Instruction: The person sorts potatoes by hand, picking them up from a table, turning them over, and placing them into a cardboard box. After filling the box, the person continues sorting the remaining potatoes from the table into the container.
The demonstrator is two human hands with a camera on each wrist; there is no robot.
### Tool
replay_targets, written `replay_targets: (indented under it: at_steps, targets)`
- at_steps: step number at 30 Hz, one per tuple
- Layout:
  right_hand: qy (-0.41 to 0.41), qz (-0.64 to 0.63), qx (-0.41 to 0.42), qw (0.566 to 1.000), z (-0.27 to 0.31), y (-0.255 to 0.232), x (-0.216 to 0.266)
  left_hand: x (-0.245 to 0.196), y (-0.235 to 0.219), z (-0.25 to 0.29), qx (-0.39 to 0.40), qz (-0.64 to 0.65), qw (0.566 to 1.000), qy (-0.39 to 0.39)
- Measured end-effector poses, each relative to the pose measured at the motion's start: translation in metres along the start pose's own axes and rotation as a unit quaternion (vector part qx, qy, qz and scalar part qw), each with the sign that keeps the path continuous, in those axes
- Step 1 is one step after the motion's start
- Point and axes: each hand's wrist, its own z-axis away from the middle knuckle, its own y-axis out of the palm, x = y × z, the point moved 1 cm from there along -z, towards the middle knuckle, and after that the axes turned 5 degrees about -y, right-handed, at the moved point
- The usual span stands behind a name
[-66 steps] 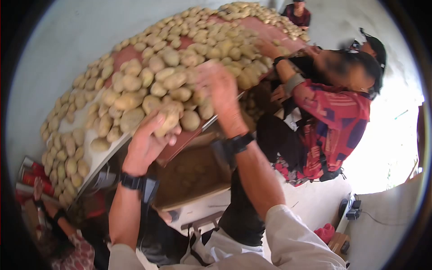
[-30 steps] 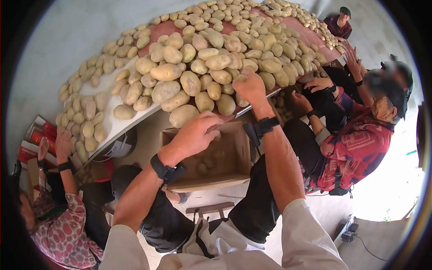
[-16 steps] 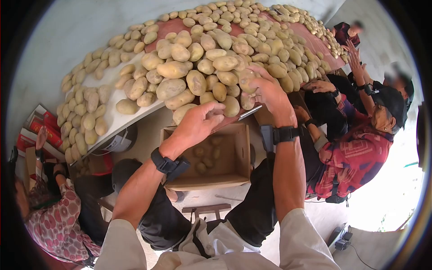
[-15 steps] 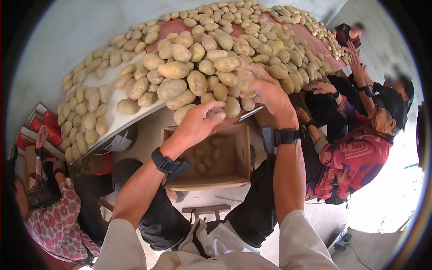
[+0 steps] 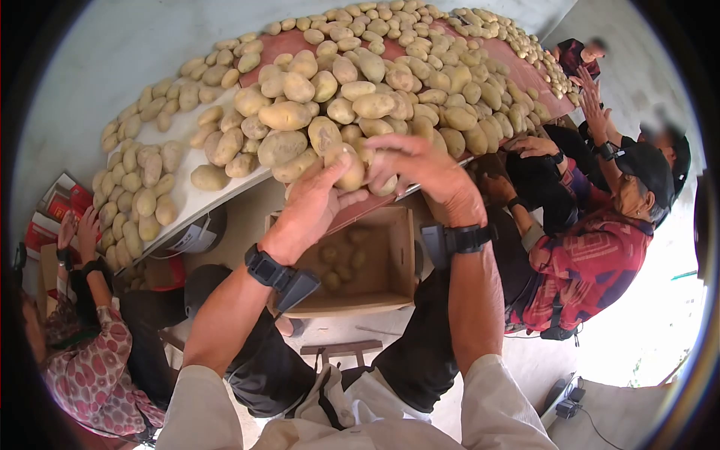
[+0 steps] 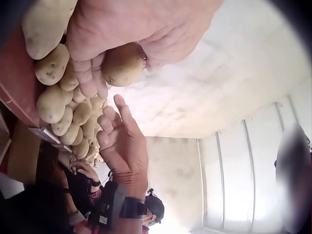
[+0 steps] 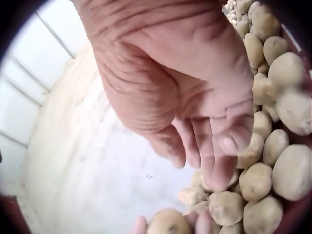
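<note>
Above the near table edge my left hand (image 5: 306,210) grips a tan potato (image 5: 351,177) between thumb and fingers. The left wrist view shows that potato (image 6: 124,66) under the palm, with dark specks on its skin. Just to its right, my right hand (image 5: 431,174) has loosely bent fingers spread toward the potato. Nothing lies in the palm of the right hand (image 7: 180,78) in the right wrist view, where the gripped potato (image 7: 169,223) appears below its fingertips. Behind both hands rises a heap of potatoes (image 5: 285,116), partly hidden by them.
A wooden crate (image 5: 352,306) with several potatoes stands below the table edge, between my knees. More potatoes (image 5: 135,195) lie on the white tabletop at left. People sit close on both sides, one in a red patterned shirt (image 5: 592,255). A bucket (image 5: 199,236) stands under the table.
My right hand, which held a potato farther right half a second ago, has moved left and holds none now. My left hand has risen slightly and now grips a potato.
</note>
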Motion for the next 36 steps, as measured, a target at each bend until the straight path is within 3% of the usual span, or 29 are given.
replay_targets:
  at_steps: [1, 3, 5, 7, 9, 13, 16, 19, 22, 24, 26, 31, 33, 36]
  targets:
    - [0.002, -0.003, 0.001, 1.000, -0.001, -0.008, -0.004, -0.006, -0.001, 0.002, -0.015, -0.031, 0.999, 0.018]
    - [-0.016, 0.065, -0.177, 0.982, -0.006, -0.036, -0.019, -0.015, -0.010, 0.004, -0.032, -0.064, 0.997, 0.032]
    - [-0.012, 0.244, -0.312, 0.918, -0.032, -0.074, -0.061, -0.022, -0.025, 0.006, -0.064, -0.089, 0.991, 0.073]
    - [-0.047, 0.403, -0.397, 0.823, -0.037, -0.090, -0.081, -0.035, -0.034, 0.011, -0.074, -0.097, 0.987, 0.106]
    - [0.009, 0.439, -0.367, 0.820, -0.044, -0.101, -0.083, -0.043, -0.044, 0.019, -0.109, -0.153, 0.971, 0.149]
    - [0.031, 0.450, -0.344, 0.823, -0.063, -0.112, -0.095, -0.056, -0.061, 0.042, -0.138, -0.245, 0.951, 0.127]
    - [0.045, 0.474, -0.343, 0.809, -0.066, -0.108, -0.097, -0.053, -0.080, 0.051, -0.173, -0.375, 0.910, 0.039]
    - [0.086, 0.500, -0.336, 0.794, -0.068, -0.102, -0.093, -0.043, -0.087, 0.059, -0.148, -0.410, 0.900, -0.007]
    - [0.102, 0.515, -0.328, 0.786, -0.072, -0.102, -0.094, -0.035, -0.088, 0.062, -0.175, -0.446, 0.877, -0.042]
    - [0.055, 0.504, -0.334, 0.795, -0.074, -0.106, -0.097, -0.032, -0.093, 0.061, -0.181, -0.481, 0.855, -0.069]
    - [0.037, 0.496, -0.332, 0.801, -0.078, -0.111, -0.100, -0.031, -0.099, 0.059, -0.212, -0.506, 0.836, -0.018]
    - [0.009, 0.507, -0.340, 0.792, -0.082, -0.123, -0.102, -0.037, -0.110, 0.053, -0.204, -0.503, 0.840, 0.006]
    - [-0.012, 0.455, -0.331, 0.827, -0.075, -0.126, -0.105, -0.035, -0.107, 0.052, -0.194, -0.492, 0.849, 0.019]
    - [-0.012, 0.406, -0.348, 0.845, -0.059, -0.115, -0.083, -0.035, -0.099, 0.054, -0.197, -0.507, 0.839, 0.001]
